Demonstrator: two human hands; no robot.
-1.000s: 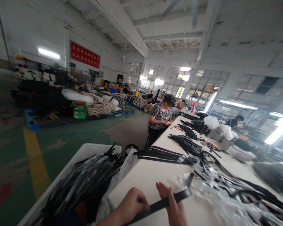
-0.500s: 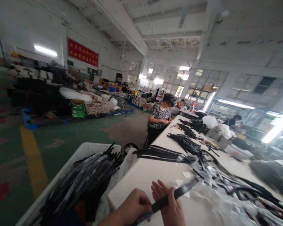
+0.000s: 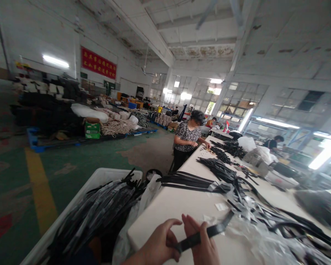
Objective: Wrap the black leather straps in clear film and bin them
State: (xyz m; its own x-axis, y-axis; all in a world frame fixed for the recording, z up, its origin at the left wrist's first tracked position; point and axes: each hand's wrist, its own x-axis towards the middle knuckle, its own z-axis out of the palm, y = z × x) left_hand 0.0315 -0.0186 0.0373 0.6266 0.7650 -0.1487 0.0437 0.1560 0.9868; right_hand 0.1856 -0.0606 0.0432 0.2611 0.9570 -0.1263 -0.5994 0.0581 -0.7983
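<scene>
L hand (image 3: 157, 241) pinching near end of flat black strap (image 3: 212, 231), R hand (image 3: 201, 241) clamped on it just beyond, fingers closing round it. Strap's hanging over white worktable (image 3: 165, 209), far end rising toward clear plastic wrap (image 3: 248, 235), w/ loose black straps (image 3: 193, 180) lying further along.

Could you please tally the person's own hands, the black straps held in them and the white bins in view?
hands, left hand and right hand: 2
black strap: 1
white bin: 1
total: 4
</scene>
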